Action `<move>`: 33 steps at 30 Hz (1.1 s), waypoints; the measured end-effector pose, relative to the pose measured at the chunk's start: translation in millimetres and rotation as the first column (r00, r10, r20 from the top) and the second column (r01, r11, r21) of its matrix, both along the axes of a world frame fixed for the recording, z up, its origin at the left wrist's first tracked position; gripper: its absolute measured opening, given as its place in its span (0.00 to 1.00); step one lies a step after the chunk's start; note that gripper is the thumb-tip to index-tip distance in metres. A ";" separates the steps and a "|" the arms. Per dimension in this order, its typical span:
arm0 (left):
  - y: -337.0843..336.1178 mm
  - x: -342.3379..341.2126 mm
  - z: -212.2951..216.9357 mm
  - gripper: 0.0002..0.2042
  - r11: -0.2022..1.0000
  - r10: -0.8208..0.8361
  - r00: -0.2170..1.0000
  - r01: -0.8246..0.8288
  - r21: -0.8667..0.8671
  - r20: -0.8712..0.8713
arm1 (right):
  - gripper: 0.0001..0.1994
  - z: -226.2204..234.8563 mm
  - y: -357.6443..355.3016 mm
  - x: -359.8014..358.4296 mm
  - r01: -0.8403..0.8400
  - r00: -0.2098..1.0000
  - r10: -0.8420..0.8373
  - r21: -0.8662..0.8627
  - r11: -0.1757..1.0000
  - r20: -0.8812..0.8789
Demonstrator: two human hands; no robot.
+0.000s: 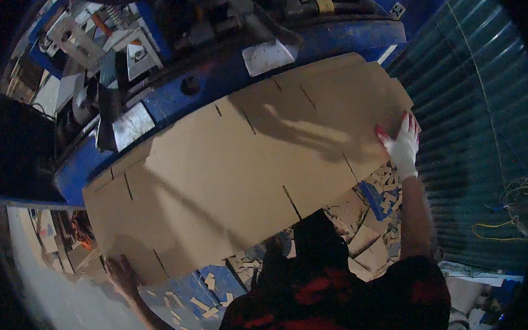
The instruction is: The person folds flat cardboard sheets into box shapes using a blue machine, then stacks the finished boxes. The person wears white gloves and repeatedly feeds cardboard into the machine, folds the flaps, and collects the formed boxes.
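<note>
A wide brown cardboard sheet with short dark slots along its long edges spans the space in front of me, tilted with its right end higher in the picture. At its lower left corner my left hand grips the edge; shadow hides part of the fingers. My right hand, in a white glove with red fingertips, holds the right end, its thumb lying on the upper face and its fingers at the edge. The far long edge lies against the front of a blue machine.
Metal plates jut from the machine's front. A green corrugated wall stands close on the right, with a yellow cord near it. Cardboard scraps litter the blue surface and floor beneath the sheet. Grey floor stretches left.
</note>
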State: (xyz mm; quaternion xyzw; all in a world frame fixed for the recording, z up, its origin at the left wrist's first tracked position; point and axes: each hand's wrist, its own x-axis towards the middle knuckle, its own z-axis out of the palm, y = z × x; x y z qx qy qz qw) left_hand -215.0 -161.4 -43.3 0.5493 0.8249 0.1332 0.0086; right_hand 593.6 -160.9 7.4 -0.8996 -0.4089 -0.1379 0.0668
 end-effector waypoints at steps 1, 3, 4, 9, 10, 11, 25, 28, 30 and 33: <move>-13.7 -6.1 -6.3 0.28 0.999 -0.034 0.980 0.041 -0.032 0.196 | 0.53 -8.6 -23.4 -0.5 0.106 0.993 -0.106 -0.005 0.994 -0.059; -27.8 -12.8 -14.1 0.26 0.998 0.022 0.965 -0.008 -0.054 0.260 | 0.55 -26.5 -55.4 2.0 0.248 0.963 -0.238 0.063 0.967 -0.130; -31.2 -11.2 -17.5 0.26 0.996 0.088 0.981 -0.082 -0.043 0.175 | 0.55 -37.5 -64.2 2.5 0.281 0.952 -0.243 0.220 0.934 -0.186; -42.7 12.8 -9.0 0.25 0.969 -0.082 0.991 0.104 0.226 -0.105 | 0.38 -64.7 -83.3 7.9 0.593 0.546 0.248 0.579 0.560 -0.800; -43.3 19.8 -5.7 0.26 0.956 -0.124 0.977 0.163 0.242 -0.171 | 0.32 -63.1 -84.8 5.7 0.650 0.303 0.555 0.594 0.473 -0.774; -43.5 27.1 -2.4 0.28 0.982 -0.091 0.996 0.091 0.167 -0.007 | 0.31 -58.6 -84.2 2.6 0.620 0.348 0.583 0.647 0.444 -0.734; -53.5 109.5 94.7 0.29 0.929 -0.071 0.877 -0.115 0.352 0.475 | 0.28 41.3 -57.0 -202.8 -0.936 0.350 0.921 -0.106 0.335 -0.173; -59.3 157.8 93.2 0.29 0.830 -0.424 0.600 -0.043 0.556 0.678 | 0.21 24.9 -41.5 -217.0 -0.971 0.161 0.981 -0.164 0.176 0.105; -62.2 175.0 85.7 0.32 0.866 -0.454 0.505 0.057 0.497 0.734 | 0.12 18.9 -45.9 -215.4 -0.968 0.188 0.978 -0.153 0.201 0.093; -37.8 196.5 66.5 0.37 0.799 -0.586 0.649 0.363 0.480 0.485 | 0.09 19.2 -41.3 -208.6 -0.964 0.203 0.964 -0.139 0.228 0.171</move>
